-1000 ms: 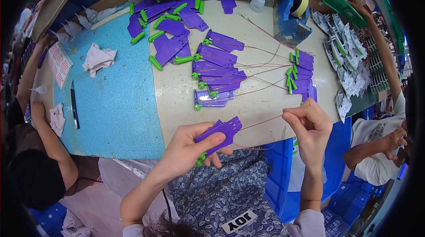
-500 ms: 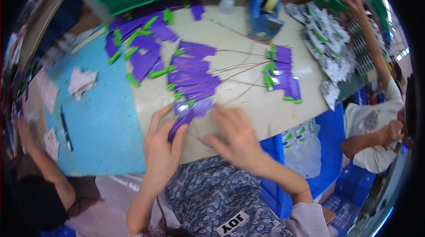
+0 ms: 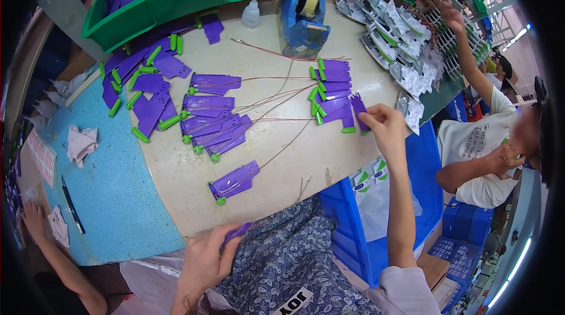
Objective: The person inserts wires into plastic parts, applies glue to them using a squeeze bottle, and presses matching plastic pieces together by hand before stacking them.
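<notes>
**Hands well apart, each clamped on purple plastic**

Left hand (image 3: pixel 203 259) nearest: fingers curled around a thin purple plastic piece (image 3: pixel 238 231), mostly hidden, over the blue leaf-print apron (image 3: pixel 276 244). Beyond, a wired purple plate (image 3: pixel 235 181) lies alone on the pale tabletop (image 3: pixel 282 168). Right hand (image 3: pixel 385 132): thumb and fingertips pinched on a flat green-ended purple tab (image 3: pixel 357 105), just beside an overlapping purple-and-green cluster (image 3: pixel 335 87). Farther: blue tape dispenser (image 3: pixel 299 34).
</notes>
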